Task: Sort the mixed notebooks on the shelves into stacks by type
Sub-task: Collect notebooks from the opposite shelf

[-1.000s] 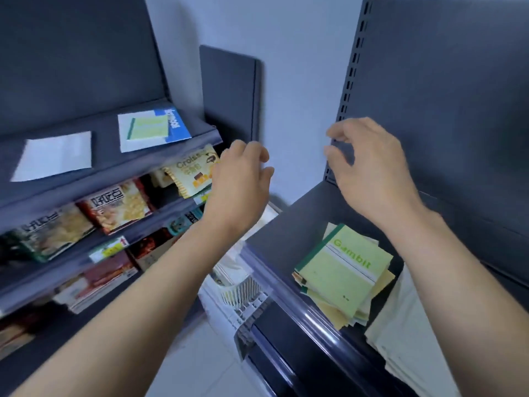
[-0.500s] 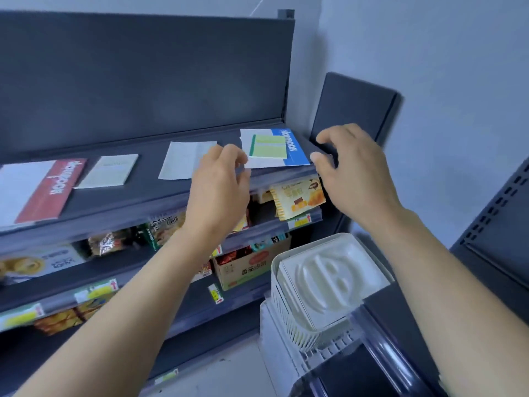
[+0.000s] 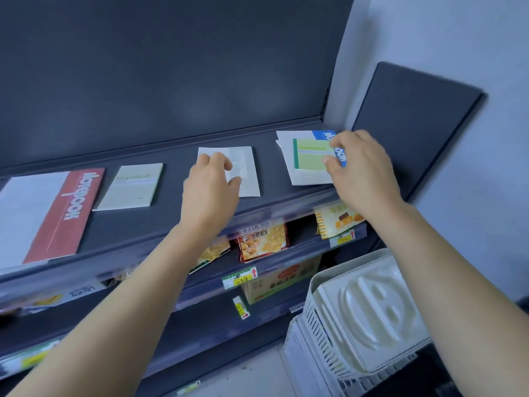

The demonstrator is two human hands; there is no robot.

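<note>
The red-banded notebook point(image 3: 71, 202) carries "notebook" in white along its band. The pale green notebook point(image 3: 130, 186) reads "Gambit". The blue-edged notebook point(image 3: 323, 135) shows "No…ook", its middle hidden behind the right hand point(image 3: 363, 173). Print on the white notebook point(image 3: 246, 173), small green notebook point(image 3: 310, 156), snack packs point(image 3: 263, 239) and price tags point(image 3: 239, 277) is too blurred to read.

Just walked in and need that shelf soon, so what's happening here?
A person is sorting notebooks on the top shelf. The right hand pinches the small green notebook lying on a blue-and-white notebook. The left hand sits over a white notebook; whether it grips it is unclear. A red notebook and a pale Gambit notebook lie flat further left.
</note>
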